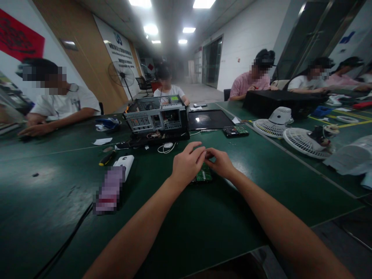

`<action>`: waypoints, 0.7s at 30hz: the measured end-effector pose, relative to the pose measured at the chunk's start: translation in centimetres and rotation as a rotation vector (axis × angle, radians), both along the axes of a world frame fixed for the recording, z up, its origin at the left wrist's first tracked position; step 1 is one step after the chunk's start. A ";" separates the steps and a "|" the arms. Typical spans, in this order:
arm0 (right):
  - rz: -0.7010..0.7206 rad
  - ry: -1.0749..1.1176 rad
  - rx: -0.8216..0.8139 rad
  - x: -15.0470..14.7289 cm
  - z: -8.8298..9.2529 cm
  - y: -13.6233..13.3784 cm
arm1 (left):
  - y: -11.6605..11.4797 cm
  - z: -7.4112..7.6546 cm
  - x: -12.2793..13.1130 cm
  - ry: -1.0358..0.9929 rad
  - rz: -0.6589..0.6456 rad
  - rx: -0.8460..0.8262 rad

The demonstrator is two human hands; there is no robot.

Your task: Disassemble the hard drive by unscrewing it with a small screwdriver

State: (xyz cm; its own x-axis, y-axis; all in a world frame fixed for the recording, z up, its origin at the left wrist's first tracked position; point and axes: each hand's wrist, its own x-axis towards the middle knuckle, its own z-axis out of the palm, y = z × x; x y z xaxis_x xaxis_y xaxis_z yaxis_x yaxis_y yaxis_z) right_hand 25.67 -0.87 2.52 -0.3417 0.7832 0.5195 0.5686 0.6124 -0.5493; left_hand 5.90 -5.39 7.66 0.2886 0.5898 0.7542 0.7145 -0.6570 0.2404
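Observation:
Both my hands meet at the middle of the green table [203, 217] over a small green circuit board [203, 174], likely the underside of a hard drive. My left hand [186, 164] rests curled on the board's left part, its fingers bent toward the right hand. My right hand [222, 162] is closed in a pinch at the board's top right; what its fingertips hold is too small to make out.
An open computer case [157, 118] stands beyond my hands, with a dark side panel [209, 119] and another drive [236, 131] to its right. A screwdriver [107, 158] and a white device [124, 162] lie at left. Desk fans [305, 141] are at right. Several people sit around the tables.

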 end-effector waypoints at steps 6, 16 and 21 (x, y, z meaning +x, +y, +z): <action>0.001 -0.010 0.007 0.0 0.0 0.0 | 0.0 -0.5 0.0 0.030 0.030 0.035; 0.131 0.012 0.071 -0.3 1.4 -1.2 | 0.3 0.3 -0.2 -0.061 -0.133 -0.041; 0.133 0.079 -0.025 -0.5 2.1 -1.4 | 0.2 1.0 -0.3 -0.153 -0.118 -0.171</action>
